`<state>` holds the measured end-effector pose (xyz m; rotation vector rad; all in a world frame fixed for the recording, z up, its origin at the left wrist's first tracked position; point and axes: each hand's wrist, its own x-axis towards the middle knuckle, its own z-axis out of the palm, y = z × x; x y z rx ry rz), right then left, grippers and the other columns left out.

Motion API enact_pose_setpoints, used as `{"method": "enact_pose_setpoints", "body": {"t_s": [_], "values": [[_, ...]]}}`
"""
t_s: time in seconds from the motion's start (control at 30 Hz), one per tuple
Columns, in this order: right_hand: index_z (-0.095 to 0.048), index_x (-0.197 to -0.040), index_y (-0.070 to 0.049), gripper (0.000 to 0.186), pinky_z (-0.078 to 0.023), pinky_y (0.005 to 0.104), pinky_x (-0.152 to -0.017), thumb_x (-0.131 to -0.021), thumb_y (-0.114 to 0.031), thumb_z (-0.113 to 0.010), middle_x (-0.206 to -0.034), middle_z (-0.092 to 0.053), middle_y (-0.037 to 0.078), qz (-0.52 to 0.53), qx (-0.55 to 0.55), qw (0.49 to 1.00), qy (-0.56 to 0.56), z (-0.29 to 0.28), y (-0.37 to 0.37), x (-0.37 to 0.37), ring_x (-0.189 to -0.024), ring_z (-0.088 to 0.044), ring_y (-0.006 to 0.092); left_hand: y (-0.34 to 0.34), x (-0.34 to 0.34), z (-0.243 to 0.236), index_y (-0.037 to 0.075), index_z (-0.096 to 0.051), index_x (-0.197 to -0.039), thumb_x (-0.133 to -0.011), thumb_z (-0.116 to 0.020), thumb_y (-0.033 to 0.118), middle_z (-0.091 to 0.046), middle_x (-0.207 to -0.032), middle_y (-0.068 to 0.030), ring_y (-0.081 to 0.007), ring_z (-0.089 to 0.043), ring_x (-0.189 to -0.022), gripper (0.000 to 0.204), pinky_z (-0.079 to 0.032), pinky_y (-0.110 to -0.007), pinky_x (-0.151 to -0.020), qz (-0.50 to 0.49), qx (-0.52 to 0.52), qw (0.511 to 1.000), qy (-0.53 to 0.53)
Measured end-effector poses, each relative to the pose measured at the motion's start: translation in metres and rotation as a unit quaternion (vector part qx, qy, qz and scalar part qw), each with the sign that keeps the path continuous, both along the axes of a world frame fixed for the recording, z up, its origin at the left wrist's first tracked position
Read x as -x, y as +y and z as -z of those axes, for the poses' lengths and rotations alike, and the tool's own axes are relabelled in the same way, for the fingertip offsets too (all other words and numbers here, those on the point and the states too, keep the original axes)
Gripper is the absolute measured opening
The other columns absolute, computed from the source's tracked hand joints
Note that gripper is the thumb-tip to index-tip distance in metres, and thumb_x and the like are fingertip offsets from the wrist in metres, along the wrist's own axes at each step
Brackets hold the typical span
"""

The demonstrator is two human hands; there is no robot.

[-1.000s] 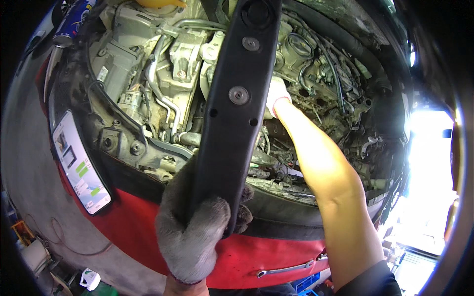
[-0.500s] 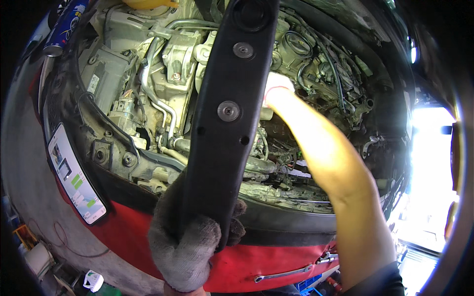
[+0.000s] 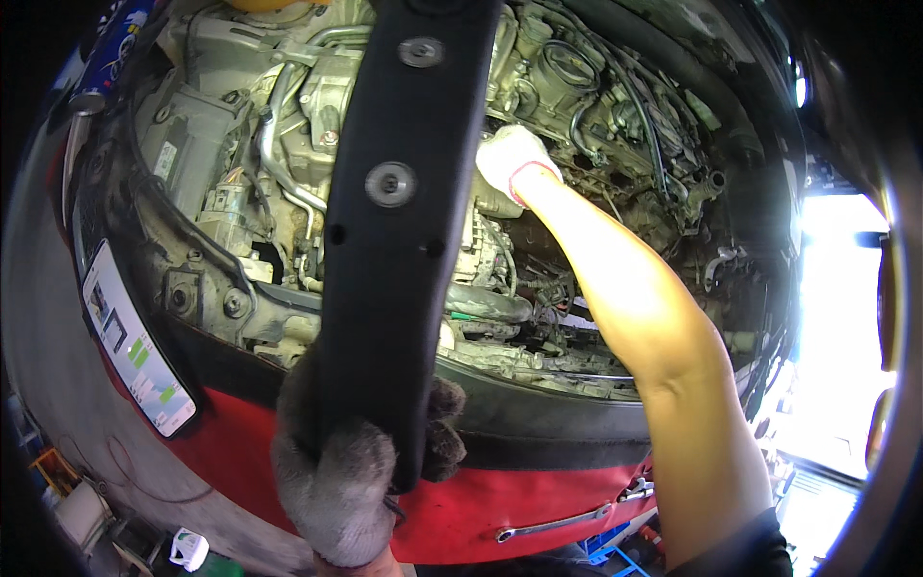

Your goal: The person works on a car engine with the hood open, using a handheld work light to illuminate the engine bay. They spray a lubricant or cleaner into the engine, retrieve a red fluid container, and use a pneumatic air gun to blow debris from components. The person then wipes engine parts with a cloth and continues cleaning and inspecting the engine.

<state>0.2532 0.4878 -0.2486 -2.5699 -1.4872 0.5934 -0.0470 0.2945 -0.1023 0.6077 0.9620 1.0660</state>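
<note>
My left hand [image 3: 351,486], in a grey knit glove, is closed round the lower end of a long black work light [image 3: 385,260]. Two round metal discs are set in the side facing me, and its top runs out of the picture. Beyond it, my right hand [image 3: 519,162] reaches into the engine bay [image 3: 490,306] in a white glove with a red cuff. Its back and wrist show beside the bar's right edge, while the fingers are hidden. Bright light falls on the right forearm and on the engine parts around the hand.
A red cover [image 3: 538,495] with a black upper band drapes the car's front edge. On it lie a wrench [image 3: 553,524] and, at the left, a phone with a lit screen [image 3: 139,341]. A blue spray can [image 3: 111,58] rests at the far left.
The work light has shifted left across the engine bay, uncovering more of my right glove. My right hand has moved slightly left and up. The whole view has slid a little.
</note>
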Motion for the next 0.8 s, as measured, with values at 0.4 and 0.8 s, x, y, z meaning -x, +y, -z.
{"method": "enact_pose_setpoints", "body": {"t_s": [0.4,0.8], "values": [[-0.074,-0.119,-0.001,0.064,-0.05,0.0396,-0.099,-0.091,-0.057,-0.066,-0.12,-0.074,0.022,0.005,-0.023,0.995,0.093,0.003,-0.041,-0.042,-0.113,-0.068,0.0304,-0.013,0.009,0.011,-0.003,-0.049,-0.141,-0.104,-0.057,0.046,-0.071,-0.107,-0.0221,-0.0243,-0.071,-0.07,0.062,-0.057,-0.033,-0.05,-0.022,-0.03,0.99,0.134],[-0.073,-0.099,-0.009,0.033,-0.041,0.0385,-0.061,-0.095,-0.04,-0.063,-0.074,-0.058,0.004,-0.117,-0.137,0.928,0.325,0.039,0.006,-0.059,-0.068,-0.049,0.0154,-0.017,0.023,0.015,-0.011,-0.049,-0.138,-0.102,-0.062,0.04,-0.069,-0.108,-0.0255,-0.027,-0.072,-0.084,0.063,-0.06,-0.031,-0.059,-0.016,-0.068,0.983,0.169]]}}
